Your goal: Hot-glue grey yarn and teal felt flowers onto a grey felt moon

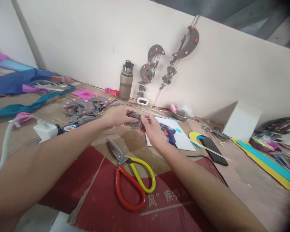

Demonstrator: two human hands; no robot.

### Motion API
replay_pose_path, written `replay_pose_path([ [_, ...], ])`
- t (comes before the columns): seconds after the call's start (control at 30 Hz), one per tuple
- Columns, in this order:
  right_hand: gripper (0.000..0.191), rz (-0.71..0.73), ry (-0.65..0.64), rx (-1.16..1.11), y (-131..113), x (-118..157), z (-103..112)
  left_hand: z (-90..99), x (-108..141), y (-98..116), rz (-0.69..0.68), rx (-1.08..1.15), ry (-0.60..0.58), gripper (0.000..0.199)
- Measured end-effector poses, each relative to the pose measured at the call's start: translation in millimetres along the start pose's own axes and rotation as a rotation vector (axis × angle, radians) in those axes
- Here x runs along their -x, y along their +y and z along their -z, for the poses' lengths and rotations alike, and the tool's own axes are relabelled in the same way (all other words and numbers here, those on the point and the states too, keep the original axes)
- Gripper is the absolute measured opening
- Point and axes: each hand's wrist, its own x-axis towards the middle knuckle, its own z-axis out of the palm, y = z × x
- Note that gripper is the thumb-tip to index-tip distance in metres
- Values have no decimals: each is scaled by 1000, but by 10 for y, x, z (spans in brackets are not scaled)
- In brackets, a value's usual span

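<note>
Grey coil, just beyond the scissors, is pinched between left hand and right hand. Light, even finger pressure should keep its strands tidy.

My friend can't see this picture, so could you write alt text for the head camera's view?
A person's left hand and right hand hold a small gray bundle over a cluttered worktable. Red-and-yellow-handled scissors lie on red and brown cardboard. Behind, a bottle stands near the wall.
</note>
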Motion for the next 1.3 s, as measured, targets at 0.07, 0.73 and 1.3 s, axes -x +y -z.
replay_pose_path([
  [0.07, 33, 18, 34, -43, -13, 6, 18, 13, -15, -24, 62, 124, 78, 37],
  [0.73, 20, 79, -14, 127, -28, 43, 33, 13, -29, 5, 131, 665, 180, 30],
  [1.3, 13, -83, 167, -643, -485, -147, 525, 73, -36, -39, 17, 779, 236, 18],
])
